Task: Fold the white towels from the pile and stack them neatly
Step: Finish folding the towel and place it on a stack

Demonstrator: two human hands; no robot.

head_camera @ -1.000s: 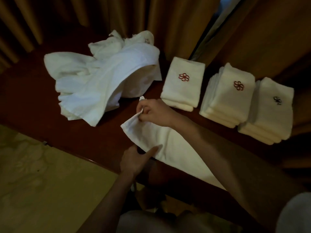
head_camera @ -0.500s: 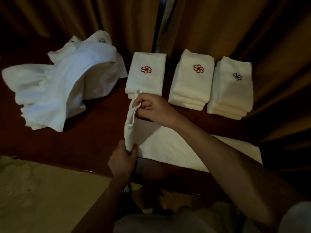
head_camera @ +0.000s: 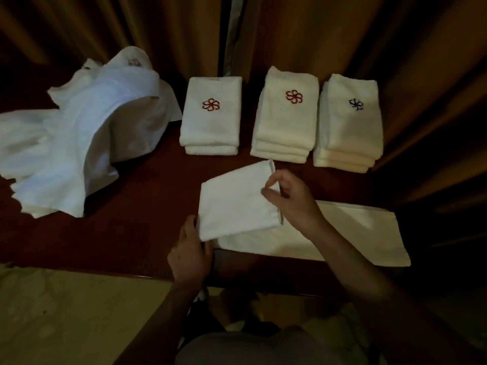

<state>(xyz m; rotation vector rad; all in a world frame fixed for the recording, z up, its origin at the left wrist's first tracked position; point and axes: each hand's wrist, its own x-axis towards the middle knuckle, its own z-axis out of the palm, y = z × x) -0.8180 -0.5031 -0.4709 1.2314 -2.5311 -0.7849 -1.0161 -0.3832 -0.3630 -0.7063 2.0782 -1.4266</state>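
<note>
I see a long white towel (head_camera: 329,233) lying flat on the dark red table (head_camera: 147,206), near its front edge, with the towel's left end folded over to the right so a doubled flap (head_camera: 237,204) sits on top. My right hand (head_camera: 290,198) is at the flap's right edge, thumb and fingertips curled close together at the hem; I cannot tell if they pinch it or have just let go. My left hand (head_camera: 189,248) is at the flap's near-left corner, fingers on the fold line, seeming to press it; a real grip is not clear.

Unfolded pile of white towels (head_camera: 79,143) sits at the left of the table, heaped and drooping. Behind the flap, three folded stacks in a row: left stack (head_camera: 210,119) and middle stack (head_camera: 287,119) with a red flower logo on top, right stack (head_camera: 347,125) with a dark blue logo. Middle and right stacks almost touch. Brown curtains (head_camera: 342,35) hang behind the table. Lighting is dim.
</note>
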